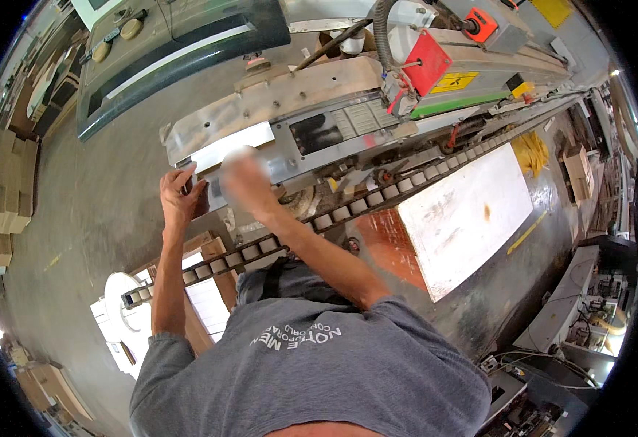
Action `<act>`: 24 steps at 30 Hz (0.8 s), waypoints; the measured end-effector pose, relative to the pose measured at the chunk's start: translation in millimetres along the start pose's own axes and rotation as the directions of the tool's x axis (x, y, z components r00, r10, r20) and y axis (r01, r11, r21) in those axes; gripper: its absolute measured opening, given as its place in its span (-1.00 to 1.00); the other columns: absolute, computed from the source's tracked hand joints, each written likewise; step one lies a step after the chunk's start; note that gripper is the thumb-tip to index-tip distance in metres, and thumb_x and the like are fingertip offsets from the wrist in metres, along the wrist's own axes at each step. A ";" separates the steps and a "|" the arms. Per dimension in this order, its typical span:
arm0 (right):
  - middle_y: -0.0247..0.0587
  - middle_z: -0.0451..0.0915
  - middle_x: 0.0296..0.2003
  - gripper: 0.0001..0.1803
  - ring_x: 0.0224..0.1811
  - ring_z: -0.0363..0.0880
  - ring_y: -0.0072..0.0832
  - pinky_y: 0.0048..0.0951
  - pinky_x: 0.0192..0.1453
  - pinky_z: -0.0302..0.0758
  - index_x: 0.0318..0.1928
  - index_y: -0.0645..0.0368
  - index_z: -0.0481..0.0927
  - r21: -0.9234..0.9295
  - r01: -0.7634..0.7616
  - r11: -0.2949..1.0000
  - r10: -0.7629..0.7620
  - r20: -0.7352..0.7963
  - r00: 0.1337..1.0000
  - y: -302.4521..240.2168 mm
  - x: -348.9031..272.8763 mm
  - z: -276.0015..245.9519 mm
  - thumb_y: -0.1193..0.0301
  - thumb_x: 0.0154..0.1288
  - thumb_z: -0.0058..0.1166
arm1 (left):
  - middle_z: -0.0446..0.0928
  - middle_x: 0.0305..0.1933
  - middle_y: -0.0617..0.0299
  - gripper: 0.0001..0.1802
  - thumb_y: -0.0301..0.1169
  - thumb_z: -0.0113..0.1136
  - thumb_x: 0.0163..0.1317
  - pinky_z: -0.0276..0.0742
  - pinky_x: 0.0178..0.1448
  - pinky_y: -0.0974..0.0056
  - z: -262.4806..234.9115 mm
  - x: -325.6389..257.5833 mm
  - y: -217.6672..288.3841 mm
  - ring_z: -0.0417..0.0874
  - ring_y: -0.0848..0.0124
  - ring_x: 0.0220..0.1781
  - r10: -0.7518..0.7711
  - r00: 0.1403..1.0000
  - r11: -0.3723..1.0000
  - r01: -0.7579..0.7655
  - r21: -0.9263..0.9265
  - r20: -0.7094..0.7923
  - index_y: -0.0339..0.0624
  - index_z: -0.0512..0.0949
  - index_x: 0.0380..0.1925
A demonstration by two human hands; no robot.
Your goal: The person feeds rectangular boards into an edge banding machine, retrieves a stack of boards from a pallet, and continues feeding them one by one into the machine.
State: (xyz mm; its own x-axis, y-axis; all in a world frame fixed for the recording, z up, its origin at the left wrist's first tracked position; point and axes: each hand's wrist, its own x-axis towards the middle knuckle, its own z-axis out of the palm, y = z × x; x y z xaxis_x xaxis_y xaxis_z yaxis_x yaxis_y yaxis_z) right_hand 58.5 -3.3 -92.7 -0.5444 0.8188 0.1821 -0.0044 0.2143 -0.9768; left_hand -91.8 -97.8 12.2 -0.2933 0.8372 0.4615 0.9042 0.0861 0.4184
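Grey shirt (304, 364), left fingers (185, 175) near white strip (227, 145), blurred right fingers (240, 162) beside.

strip (244, 138) on machine bed (284, 162), roller rail (341, 213) before, cardboard (2, 178) left

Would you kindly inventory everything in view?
Rectangular panel: one, white, beside hands
Long metal machine: one, grey and red, upper centre
Roller track: one, black and beige, centre
Rectangular stack: one, white and orange, right
Cardboard stacks: several, brown, left
Flat boards: several, white, lower left
Crumpled sheet: one, yellow, upper right
Dark-framed tabletop: one, grey, upper left
Short-sleeved shirt: one, grey, bottom
Left hand: one, bare, panel's end
Right hand: one, blurred, beside panel
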 end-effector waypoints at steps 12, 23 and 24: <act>0.26 0.29 0.35 -0.08 0.08 0.56 -0.39 -0.43 0.06 0.68 0.49 0.54 -0.20 0.466 -0.366 0.805 0.347 0.130 0.929 -91.5 -6.5 -27.4 0.43 0.40 0.12 | 0.61 -0.24 0.03 -0.58 -0.52 0.50 -0.01 0.58 -0.12 0.13 21.6 10.1 -16.5 0.61 0.12 -0.22 0.104 0.992 0.993 -0.107 -0.048 -0.068 -0.21 0.71 -0.07; 0.24 0.33 0.31 -0.11 0.10 0.52 -0.42 -0.40 0.00 0.69 0.48 0.54 -0.12 0.407 -0.305 0.861 0.298 0.083 0.951 -76.4 -7.3 -23.3 0.48 0.35 0.14 | 0.63 -0.23 0.09 -0.59 -0.52 0.49 0.06 0.59 -0.19 0.24 24.9 5.6 -25.7 0.66 0.25 -0.25 0.030 0.999 0.998 -0.031 -0.045 -0.026 -0.10 0.73 -0.02; 0.22 0.35 0.29 -0.14 0.08 0.52 -0.43 -0.41 0.00 0.69 0.46 0.56 -0.07 0.413 -0.300 0.860 0.295 0.076 0.952 -74.0 -8.3 -23.0 0.48 0.34 0.14 | 0.63 -0.23 0.09 -0.59 -0.52 0.49 0.06 0.59 -0.19 0.24 24.4 7.8 -19.8 0.66 0.25 -0.25 0.035 0.999 0.998 -0.036 -0.045 -0.025 -0.10 0.73 -0.02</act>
State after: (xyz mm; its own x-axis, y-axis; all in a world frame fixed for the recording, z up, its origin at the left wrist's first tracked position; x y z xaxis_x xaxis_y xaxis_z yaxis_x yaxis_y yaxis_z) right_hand 82.6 -13.7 -19.3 -0.5832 0.8029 -0.1237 -0.1872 -0.2809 -0.9413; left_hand -104.4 -79.8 -11.5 -0.2692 0.8258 0.4956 0.8991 0.0312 0.4365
